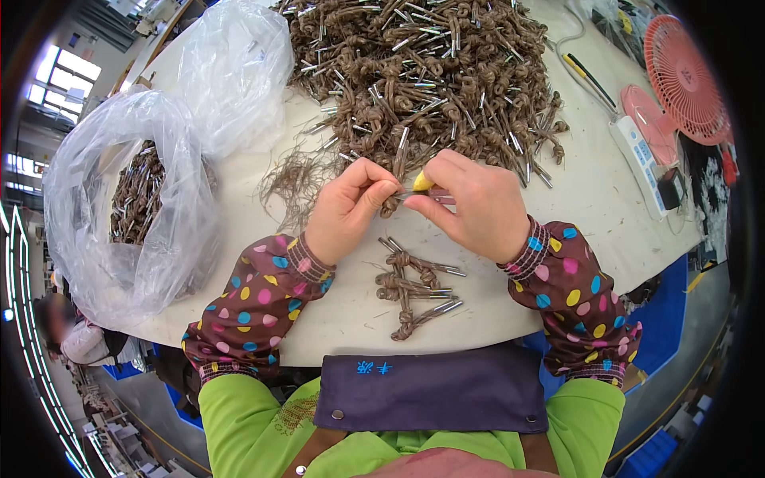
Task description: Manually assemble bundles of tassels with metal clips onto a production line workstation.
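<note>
Over the near edge of the heap, my left hand (348, 209) pinches a brown knotted cord (389, 209) with its thumb and index finger. Close against it, my right hand (478, 205) is closed around small thread snips (421, 190), showing a grey metal blade and a bit of yellow; the fingers hide most of the tool. Blade and cord meet between the fingertips. Nearer to me lie several knotted brown cords with silver metal tips (410, 288). A big heap of such cords (430, 80) covers the far middle of the table.
Loose brown thread clippings (293, 185) lie left of my hands. An open clear plastic bag (80, 215) holding more cords stands at the left, another clear bag (235, 72) behind it. At the right are a pink fan (687, 80), a white power strip (640, 163) and a yellow-black cutter (590, 80).
</note>
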Tool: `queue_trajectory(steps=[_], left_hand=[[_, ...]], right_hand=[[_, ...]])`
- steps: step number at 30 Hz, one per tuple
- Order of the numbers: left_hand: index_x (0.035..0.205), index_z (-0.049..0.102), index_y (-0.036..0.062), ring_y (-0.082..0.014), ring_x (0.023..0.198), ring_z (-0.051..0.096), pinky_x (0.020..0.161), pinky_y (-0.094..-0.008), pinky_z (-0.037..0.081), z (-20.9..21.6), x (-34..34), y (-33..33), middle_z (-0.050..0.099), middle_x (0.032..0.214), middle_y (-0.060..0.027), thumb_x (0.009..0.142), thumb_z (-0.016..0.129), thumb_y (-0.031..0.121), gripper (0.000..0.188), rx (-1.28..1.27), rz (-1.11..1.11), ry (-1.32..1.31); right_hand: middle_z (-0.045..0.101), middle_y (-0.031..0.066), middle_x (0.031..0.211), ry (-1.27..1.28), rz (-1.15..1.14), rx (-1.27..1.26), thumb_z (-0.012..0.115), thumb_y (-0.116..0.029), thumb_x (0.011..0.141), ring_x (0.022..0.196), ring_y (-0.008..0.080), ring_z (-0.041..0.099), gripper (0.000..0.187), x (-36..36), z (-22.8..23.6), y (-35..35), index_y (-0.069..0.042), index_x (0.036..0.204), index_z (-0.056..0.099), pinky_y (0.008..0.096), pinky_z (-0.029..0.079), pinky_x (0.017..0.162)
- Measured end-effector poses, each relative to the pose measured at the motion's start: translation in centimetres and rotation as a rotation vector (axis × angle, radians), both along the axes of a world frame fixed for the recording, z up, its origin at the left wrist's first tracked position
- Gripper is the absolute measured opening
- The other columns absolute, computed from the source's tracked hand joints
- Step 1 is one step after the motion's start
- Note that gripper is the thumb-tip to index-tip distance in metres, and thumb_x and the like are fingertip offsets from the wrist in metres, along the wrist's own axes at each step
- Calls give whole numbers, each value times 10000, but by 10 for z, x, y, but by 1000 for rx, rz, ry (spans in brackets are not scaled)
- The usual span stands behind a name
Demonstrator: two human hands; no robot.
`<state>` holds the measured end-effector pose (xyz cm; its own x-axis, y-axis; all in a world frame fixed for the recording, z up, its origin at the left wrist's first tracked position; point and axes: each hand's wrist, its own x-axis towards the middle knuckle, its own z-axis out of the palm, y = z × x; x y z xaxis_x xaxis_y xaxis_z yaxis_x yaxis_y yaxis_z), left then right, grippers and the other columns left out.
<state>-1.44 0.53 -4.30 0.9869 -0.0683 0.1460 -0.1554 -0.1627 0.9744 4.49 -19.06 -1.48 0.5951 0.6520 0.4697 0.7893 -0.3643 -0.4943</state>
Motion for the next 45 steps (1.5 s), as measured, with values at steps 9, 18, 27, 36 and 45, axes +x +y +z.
queue_trajectory(steps=[9, 18, 27, 36, 45], left_hand=[[906, 540, 37, -96, 753, 541, 661, -247, 451, 7, 1, -2, 593, 808, -27, 917, 546, 92, 56, 130, 0, -36], [926, 539, 56, -148, 779, 570, 674, -266, 484, 13, 4, -2, 602, 862, -52, 920, 529, 119, 64, 155, 79, -82], [1026, 612, -1, -81, 839, 559, 742, -244, 466, 27, 6, 10, 628, 898, -18, 943, 525, 260, 288, 255, -107, 173], [1061, 624, -35, -106, 915, 587, 816, -246, 472, 17, 3, 0, 657, 1005, -79, 894, 600, 124, 232, 17, -142, 309], [941, 677, -5, -69, 728, 597, 670, -216, 480, 12, 1, -3, 682, 815, -53, 854, 639, 96, 138, 212, 64, 124]], right_hand=[[589, 10, 781, 744, 19, 435, 712, -265, 806, 665, 64, 507, 333, 24, -18, -1, -11, 978, 583, 224, 432, 611], [551, -38, 733, 945, 102, 448, 717, -136, 793, 649, 19, 440, 213, 23, -10, 2, -5, 915, 602, 185, 384, 581], [575, -29, 792, 947, 161, 442, 690, -104, 818, 699, 17, 465, 183, 26, -7, -3, -4, 942, 599, 177, 403, 626], [625, 41, 952, 964, 137, 534, 652, -22, 831, 886, 95, 597, 220, 10, -18, 10, 1, 1029, 560, 227, 467, 794], [632, 6, 844, 892, 48, 704, 687, -49, 805, 709, 24, 541, 205, 1, -19, 19, -14, 978, 582, 174, 437, 647]])
